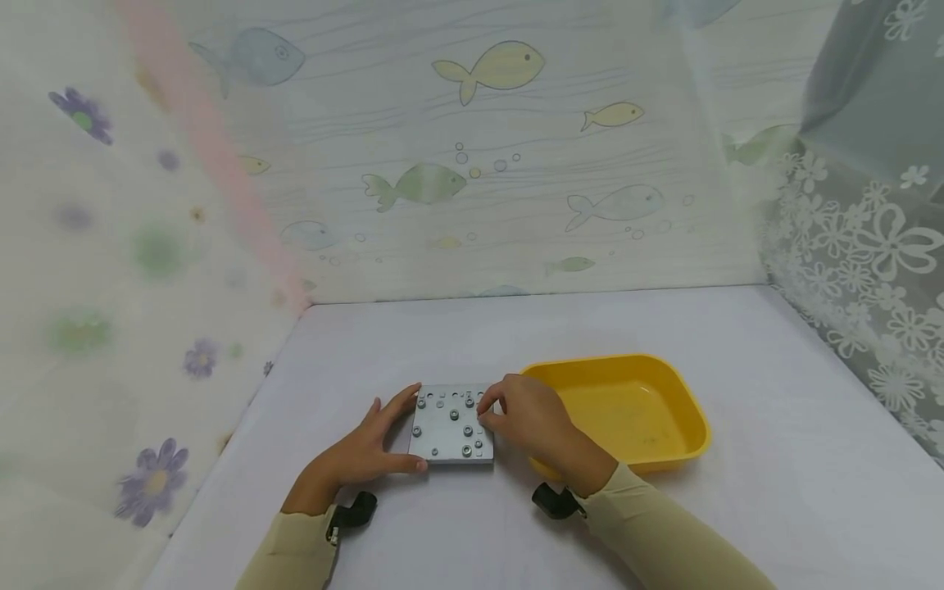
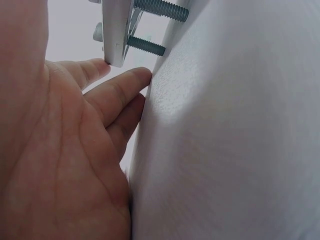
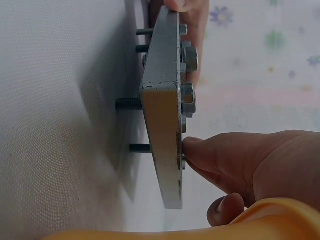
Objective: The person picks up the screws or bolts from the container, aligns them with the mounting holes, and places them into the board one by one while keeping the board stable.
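Note:
A square silver metal plate (image 1: pixel 437 426) lies in front of me, with several hex-head bolts (image 1: pixel 454 415) standing in its holes. Threaded shanks (image 3: pixel 129 104) stick out below it in the right wrist view, lifting the plate off the table. My left hand (image 1: pixel 360 447) holds the plate at its left side, thumb at the front corner and index finger at the back corner. Over the right edge, my right hand (image 1: pixel 537 415) pinches a bolt with thumb and index finger. Its head is hidden by the fingertips, while a shank (image 3: pixel 140 148) shows underneath.
A yellow plastic tray (image 1: pixel 693 410) stands right of the plate, partly behind my right forearm. White cloth covers the table (image 1: pixel 369 344). Patterned curtains (image 1: pixel 516 205) close off the back and both sides.

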The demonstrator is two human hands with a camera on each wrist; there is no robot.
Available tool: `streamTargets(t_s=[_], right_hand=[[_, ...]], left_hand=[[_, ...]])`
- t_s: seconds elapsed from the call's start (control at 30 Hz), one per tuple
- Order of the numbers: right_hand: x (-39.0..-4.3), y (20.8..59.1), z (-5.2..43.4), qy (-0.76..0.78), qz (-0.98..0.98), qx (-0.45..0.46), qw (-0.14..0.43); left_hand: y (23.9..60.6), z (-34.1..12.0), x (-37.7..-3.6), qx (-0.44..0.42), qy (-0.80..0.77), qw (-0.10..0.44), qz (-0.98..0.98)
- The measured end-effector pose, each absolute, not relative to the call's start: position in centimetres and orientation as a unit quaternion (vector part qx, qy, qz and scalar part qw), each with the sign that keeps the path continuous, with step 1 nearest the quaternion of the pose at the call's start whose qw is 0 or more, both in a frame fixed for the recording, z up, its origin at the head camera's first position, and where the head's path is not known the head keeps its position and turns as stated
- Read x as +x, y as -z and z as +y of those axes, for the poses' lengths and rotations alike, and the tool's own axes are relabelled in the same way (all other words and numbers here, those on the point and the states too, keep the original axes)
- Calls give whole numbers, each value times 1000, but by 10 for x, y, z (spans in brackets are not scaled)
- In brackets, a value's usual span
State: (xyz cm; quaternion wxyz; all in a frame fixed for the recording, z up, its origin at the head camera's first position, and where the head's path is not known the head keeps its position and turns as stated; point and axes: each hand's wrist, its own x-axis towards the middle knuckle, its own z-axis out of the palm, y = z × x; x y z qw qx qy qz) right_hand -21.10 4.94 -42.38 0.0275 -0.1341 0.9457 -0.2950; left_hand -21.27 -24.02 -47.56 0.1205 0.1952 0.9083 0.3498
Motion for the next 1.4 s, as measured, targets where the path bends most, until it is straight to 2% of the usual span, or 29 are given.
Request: streamTargets(t_s=[0.83,1.4], right_hand=[[-210,424,47,260,956,-133,29],[-209,425,46,238,959,-153,5]], left_hand=[[476,-241,-212,199,-345,118,909],[476,-239,-213,200,-352,118,907]])
